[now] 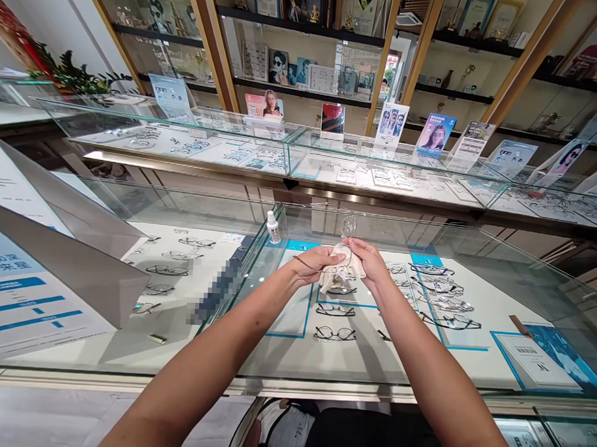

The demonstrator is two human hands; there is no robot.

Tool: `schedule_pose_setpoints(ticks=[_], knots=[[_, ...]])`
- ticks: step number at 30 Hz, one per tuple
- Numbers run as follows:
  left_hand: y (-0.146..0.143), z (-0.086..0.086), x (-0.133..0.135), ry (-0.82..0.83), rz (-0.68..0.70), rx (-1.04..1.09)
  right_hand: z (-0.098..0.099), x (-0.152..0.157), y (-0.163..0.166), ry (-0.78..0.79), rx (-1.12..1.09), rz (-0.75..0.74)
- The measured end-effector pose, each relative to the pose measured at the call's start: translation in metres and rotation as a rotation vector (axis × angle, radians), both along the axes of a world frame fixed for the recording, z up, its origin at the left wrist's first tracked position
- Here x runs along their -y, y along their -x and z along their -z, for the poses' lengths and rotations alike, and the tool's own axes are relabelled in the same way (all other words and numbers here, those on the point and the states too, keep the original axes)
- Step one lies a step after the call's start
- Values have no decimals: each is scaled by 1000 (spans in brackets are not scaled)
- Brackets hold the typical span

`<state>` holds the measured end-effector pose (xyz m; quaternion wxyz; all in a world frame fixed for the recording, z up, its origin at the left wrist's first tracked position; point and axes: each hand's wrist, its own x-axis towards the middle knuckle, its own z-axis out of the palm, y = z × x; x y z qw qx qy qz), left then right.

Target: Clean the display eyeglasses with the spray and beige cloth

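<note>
My left hand (317, 262) is closed on a cream cleaning cloth (332, 276), with its thumb pressed on the cloth's upper part. Above the glass counter, my right hand (369, 257) pinches a pair of eyeglasses (348, 226) near the middle of the frame. One round clear lens sticks up above the fingers. The cloth is bunched around the lower lens, which is mostly hidden. Part of the cloth also lies against my right fingers. To the left of both hands, a small white spray bottle (273, 229) stands upright on the counter glass.
Beneath the glass, rows of eyeglasses (335, 333) lie in the display case (405, 369). Large folded sign cards (35, 290) stand at the left. Behind runs another glass counter (206, 155) with upright advertising cards (391, 127). Wall shelves (300, 93) hold pictures and trophies.
</note>
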<state>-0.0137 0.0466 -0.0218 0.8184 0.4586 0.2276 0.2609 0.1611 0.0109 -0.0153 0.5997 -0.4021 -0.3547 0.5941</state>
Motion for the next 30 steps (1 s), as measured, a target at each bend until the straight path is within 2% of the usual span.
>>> schedule_pose_setpoints(ticks=[3, 11, 14, 20, 30], knots=[[-2, -1, 3, 7, -25, 1, -1, 1, 2, 8, -26, 2], [-17, -4, 15, -60, -236, 17, 1, 2, 6, -13, -45, -10], [-14, -5, 11, -90, -251, -3, 2, -1, 3, -16, -36, -10], [-5, -6, 7, -158, -151, -10, 5, -4, -2, -4, -25, 10], [-13, 0, 6, -232, -317, -79, 9, -5, 4, -3, -27, 36]])
